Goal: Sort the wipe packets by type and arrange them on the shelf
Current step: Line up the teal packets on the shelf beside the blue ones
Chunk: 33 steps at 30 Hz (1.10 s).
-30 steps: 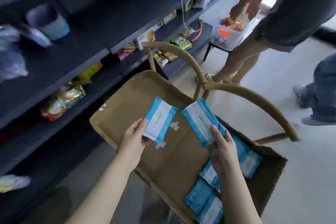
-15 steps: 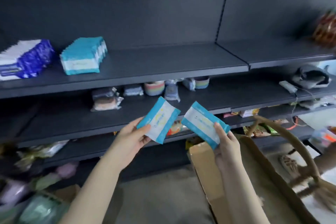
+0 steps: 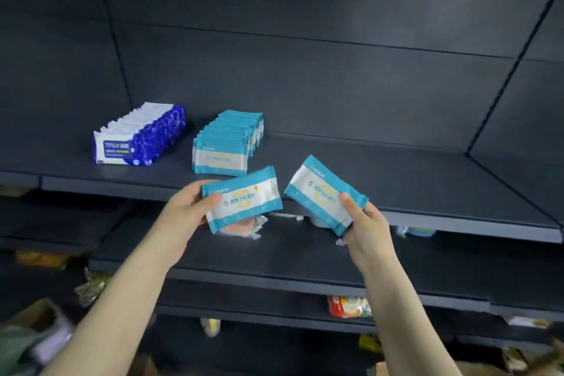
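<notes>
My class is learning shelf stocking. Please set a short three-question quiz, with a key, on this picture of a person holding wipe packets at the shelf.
1. True or false: the left hand holds a dark blue packet.
2. On the shelf, where does the teal row stand relative to the blue row? A: to its left. B: to its right. C: on top of it.
3. Which row matches the packet gripped by the right hand?

Key:
1. False: it holds a teal packet.
2. B.
3. The teal row.
</notes>
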Tool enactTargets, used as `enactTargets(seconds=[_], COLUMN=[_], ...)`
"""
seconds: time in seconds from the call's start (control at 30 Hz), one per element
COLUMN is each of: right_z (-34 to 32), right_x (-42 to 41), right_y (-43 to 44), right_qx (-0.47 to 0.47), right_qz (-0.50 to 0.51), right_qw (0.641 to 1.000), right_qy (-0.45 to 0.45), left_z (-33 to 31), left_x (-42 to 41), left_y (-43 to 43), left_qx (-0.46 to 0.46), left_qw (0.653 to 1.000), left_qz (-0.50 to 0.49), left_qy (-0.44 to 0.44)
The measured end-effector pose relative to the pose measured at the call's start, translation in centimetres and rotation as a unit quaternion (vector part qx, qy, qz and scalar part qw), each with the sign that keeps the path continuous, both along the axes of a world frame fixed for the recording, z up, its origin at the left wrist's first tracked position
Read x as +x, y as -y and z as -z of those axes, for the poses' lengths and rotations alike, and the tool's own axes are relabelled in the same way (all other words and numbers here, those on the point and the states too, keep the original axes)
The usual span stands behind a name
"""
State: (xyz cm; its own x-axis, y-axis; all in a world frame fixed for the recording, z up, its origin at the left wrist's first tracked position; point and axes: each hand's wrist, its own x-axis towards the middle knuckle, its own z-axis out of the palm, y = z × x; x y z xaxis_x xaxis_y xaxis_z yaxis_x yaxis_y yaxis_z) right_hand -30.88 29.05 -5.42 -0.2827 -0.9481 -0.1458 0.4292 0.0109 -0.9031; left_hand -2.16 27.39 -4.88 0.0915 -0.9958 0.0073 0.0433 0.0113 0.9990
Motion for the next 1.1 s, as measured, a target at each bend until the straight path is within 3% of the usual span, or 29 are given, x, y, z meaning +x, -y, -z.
enactTargets(seconds=[0.17,0.33,0.57,0.83,1.0,1.1], right_z=[-0.4,0.4,2.1,3.4,4.1,3.9], right_x=[2.5,5.9,12.8,19.5,21.3,21.2], right_y=[6.0,10.0,14.4,17.5,17.6,17.5], right_qx=[-0.018,-0.028,-0.034,-0.052,-0.024,-0.005], right_qz=[-0.036,-0.060,-0.033,0.042,0.129,0.130], right_qw=[0.997,0.993,0.975,0.938,0.889,0.890], right_qy=[-0.069,-0.101,-0.218,-0.341,-0.438,-0.436], left_z=[0.4,0.5,2.4,3.3,3.4,3.6], left_x=[3.0,4.6,7.7,10.8,12.3,12.4], left_y=[6.1,11.5,16.9,19.3,19.7,20.1], left_qx=[-0.025,-0.043,-0.057,-0.071,-0.067,-0.081], left_qw=[0.994,0.989,0.986,0.995,0.968,0.950], left_qz=[-0.078,-0.087,-0.123,-0.037,0.086,0.109], left_qy=[0.068,0.113,0.102,0.067,0.225,0.280])
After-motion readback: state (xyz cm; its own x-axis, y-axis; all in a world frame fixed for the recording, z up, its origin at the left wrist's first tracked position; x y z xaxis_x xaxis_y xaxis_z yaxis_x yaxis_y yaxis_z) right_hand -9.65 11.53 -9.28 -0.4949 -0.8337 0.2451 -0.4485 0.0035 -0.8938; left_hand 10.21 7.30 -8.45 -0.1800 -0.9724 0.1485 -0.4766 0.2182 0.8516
